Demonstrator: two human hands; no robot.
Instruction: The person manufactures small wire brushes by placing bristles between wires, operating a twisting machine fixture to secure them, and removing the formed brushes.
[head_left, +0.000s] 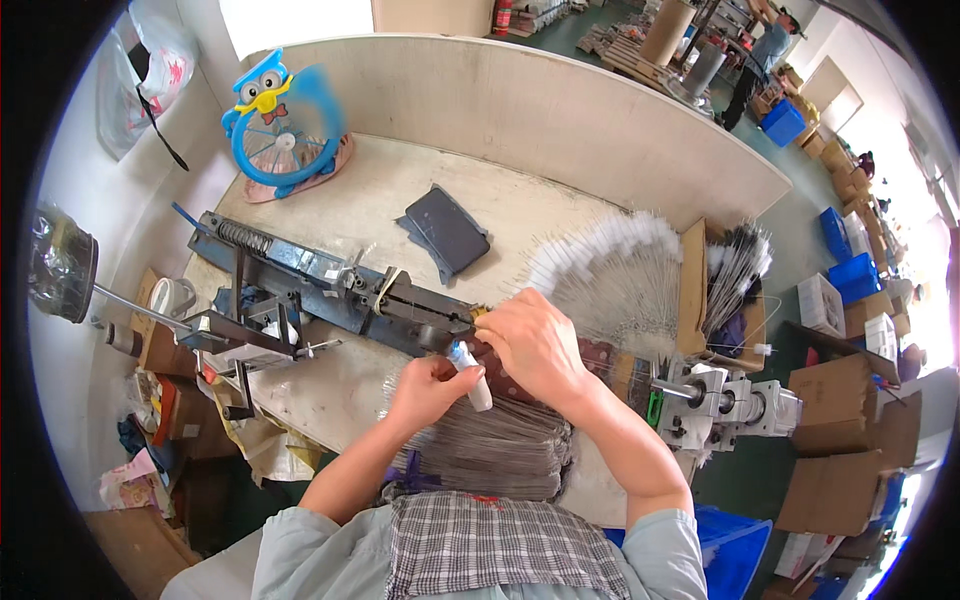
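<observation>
My left hand (428, 392) is closed at the right end of a long dark metal jig (300, 272). Between its thumb and fingers is a white tube-like piece (476, 386) with a blue end. My right hand (535, 345) is closed just beside it, its fingertips at a small yellowish part (479, 312) on the jig's end. Anything pinched in those fingertips is hidden. A thick bundle of thin wire stems (490, 455) lies below my hands, close to my body. To the right, wire-stemmed brushes (610, 265) with white tips spread in a fan.
A dark flat pad (447, 230) lies behind the jig. A blue cartoon-shaped fan (285, 130) stands at the back left. At the left is a metal crank fixture (250, 335); at the right, a clamp-like machine (715, 405) and a cardboard box (693, 285) of dark brushes.
</observation>
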